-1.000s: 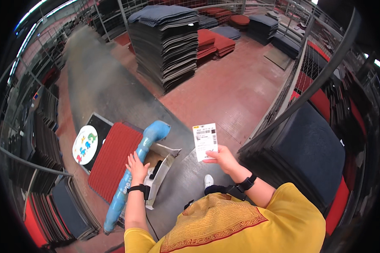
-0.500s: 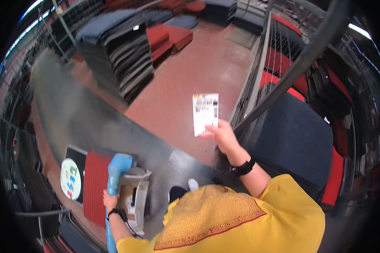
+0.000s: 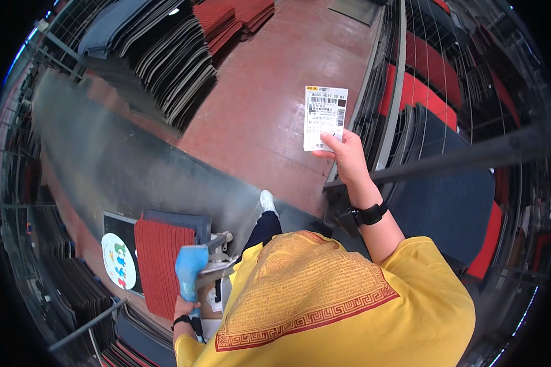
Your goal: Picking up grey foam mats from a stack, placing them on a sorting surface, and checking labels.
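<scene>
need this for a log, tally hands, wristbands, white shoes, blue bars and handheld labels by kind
Hands: 2 (left hand, right hand)
Wristbands: 2
White shoe: 1
Blue bar: 1
White handheld label, visible sheet only: 1
Total: 7

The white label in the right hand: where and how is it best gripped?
The white label, thin and flat, is probably best pinched near its lower edge, from below, thumb on the printed face, as the right hand does.
</scene>
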The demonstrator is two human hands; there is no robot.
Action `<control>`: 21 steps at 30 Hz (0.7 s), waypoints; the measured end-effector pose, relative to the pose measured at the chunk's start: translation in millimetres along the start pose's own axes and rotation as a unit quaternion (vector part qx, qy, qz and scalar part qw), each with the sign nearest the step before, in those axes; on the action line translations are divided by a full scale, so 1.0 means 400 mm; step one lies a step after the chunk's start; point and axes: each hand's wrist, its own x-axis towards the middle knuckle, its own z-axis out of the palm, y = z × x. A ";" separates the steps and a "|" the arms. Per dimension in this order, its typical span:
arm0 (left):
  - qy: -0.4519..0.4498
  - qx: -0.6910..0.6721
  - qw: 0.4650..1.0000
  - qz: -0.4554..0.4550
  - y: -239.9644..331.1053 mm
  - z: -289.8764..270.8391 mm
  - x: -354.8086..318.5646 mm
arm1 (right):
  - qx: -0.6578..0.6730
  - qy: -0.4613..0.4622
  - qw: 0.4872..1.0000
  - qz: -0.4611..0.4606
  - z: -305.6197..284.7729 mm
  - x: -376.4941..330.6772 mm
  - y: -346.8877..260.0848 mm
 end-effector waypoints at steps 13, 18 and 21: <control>0.176 0.086 0.930 0.312 1.488 -0.685 -0.019 | -0.013 0.017 1.000 -0.015 -0.161 1.043 -0.741; 0.034 -0.215 0.856 0.469 2.639 -1.209 -0.171 | -0.007 -0.020 1.000 -0.008 0.031 1.766 -1.077; -0.114 -0.240 0.735 0.624 3.114 -1.637 -0.272 | 0.004 0.005 1.000 -0.015 0.295 2.205 -1.090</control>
